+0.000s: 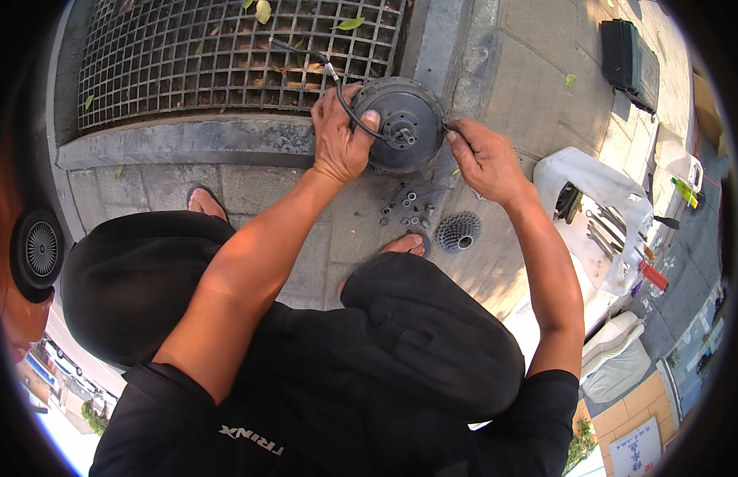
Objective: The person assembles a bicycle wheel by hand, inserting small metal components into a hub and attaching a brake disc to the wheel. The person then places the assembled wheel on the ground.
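A round dark hub motor (400,102) with a threaded axle at its centre rests by the stone curb, its flat face toward me. My left hand (342,141) grips its left side, thumb on the face and fingers behind the rim. A black cable (338,86) runs from beside the axle past this hand and over the grate. At the motor's right edge my right hand (490,161) is closed, thumb and forefinger pinched on something small and dark that I cannot make out. Several nuts and washers (410,196) lie below the motor, next to a bicycle cassette (458,233).
A metal grate (226,60) framed by the stone curb (210,143) lies beyond my left hand. To the right stands a white plastic container (571,171) with wrenches (603,234) and a red-handled tool (653,277). A black case (628,63) sits at the far right.
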### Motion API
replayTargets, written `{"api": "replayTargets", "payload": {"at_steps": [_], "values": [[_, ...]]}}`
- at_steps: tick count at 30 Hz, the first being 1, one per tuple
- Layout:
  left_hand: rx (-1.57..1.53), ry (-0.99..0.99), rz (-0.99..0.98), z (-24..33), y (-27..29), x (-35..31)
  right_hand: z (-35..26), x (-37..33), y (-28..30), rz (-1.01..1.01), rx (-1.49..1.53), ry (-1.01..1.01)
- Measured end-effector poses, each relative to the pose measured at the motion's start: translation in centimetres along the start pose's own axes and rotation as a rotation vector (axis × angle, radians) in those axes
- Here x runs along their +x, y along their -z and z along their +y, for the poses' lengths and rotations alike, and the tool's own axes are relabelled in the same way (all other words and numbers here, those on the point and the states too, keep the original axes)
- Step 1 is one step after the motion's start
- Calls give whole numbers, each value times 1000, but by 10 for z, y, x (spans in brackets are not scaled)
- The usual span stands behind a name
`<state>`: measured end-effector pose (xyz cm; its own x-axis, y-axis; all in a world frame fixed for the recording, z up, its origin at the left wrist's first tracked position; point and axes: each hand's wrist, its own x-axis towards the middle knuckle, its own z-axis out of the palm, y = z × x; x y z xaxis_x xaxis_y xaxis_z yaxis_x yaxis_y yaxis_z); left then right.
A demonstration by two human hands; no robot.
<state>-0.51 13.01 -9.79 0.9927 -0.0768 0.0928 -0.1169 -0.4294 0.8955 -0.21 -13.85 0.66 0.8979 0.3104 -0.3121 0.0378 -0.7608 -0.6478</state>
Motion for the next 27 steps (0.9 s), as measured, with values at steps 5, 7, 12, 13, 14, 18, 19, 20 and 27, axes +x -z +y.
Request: {"api": "replayTargets", "payload": {"at_steps": [5, 7, 12, 13, 14, 18, 19, 20, 27], "values": [[24, -18, 24, -1, 1, 13, -8, 7, -1, 54, -15, -70], [0, -12, 17, -4, -1, -2, -6, 5, 3, 0, -31, -25], [-174, 34, -83, -10, 0, 17, -9, -3, 16, 28, 30, -64], [-193, 22, -152, -11, 1, 24, -5, -10, 11, 73, 85, -91], [-215, 18, -218, -9, 6, 40, -4, -16, 8, 86, 118, -146], [-279, 168, -659, -7, 10, 110, 7, -26, 3, 162, 206, -230], [-233, 189, -770, 6, 11, 123, 11, -30, -1, 189, 223, -227], [-271, 194, -691, 16, 12, 124, 7, -30, 1, 172, 228, -240], [-325, 143, -310, -9, 27, 67, 0, -7, -4, 138, 234, -156]]}}
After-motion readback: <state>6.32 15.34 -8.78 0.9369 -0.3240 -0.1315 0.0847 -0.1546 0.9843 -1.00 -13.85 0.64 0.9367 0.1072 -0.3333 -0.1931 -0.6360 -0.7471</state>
